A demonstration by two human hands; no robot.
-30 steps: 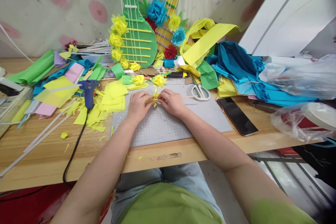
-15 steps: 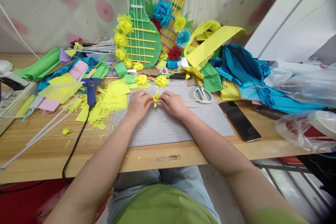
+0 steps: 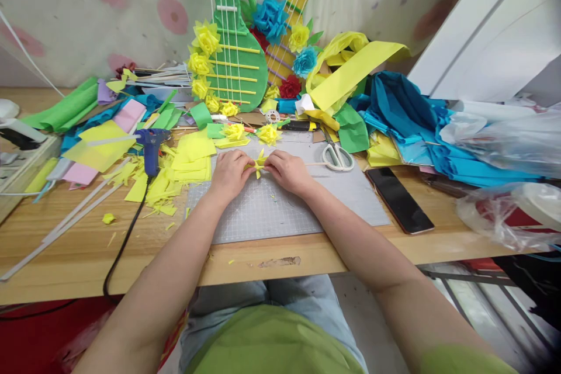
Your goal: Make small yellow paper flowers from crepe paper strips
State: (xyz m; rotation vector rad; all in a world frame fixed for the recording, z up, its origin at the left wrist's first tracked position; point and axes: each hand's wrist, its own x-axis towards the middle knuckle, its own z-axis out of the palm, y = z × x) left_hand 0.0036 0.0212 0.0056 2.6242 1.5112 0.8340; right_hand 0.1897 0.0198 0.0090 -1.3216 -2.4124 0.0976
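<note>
A small yellow paper flower (image 3: pixel 260 163) with pointed petals is pinched between my two hands above the grey cutting mat (image 3: pixel 272 216). My left hand (image 3: pixel 231 173) is closed on its left side, thumb and fingertips pressed together. From the right, my right hand (image 3: pixel 287 170) grips the opposite side the same way. Part of the flower is hidden behind the fingers. A thin pale stick (image 3: pixel 313 164) shows just right of my right hand. Two finished-looking yellow paper flowers, one at the left (image 3: pixel 234 131) and one at the right (image 3: pixel 268 134), lie just beyond my hands.
Left of the mat are a blue glue gun (image 3: pixel 152 149) with a black cord and yellow paper pieces (image 3: pixel 193 158). Scissors (image 3: pixel 337 158) and a phone (image 3: pixel 400 200) lie to the right. Behind stand green (image 3: pixel 245 73) and yellow paper-covered instrument shapes. Blue crepe paper (image 3: pixel 403 111) is heaped at right.
The view has shifted very slightly. Both hands keep their pinch on the yellow paper flower, whose petals have turned a little between the fingers.
</note>
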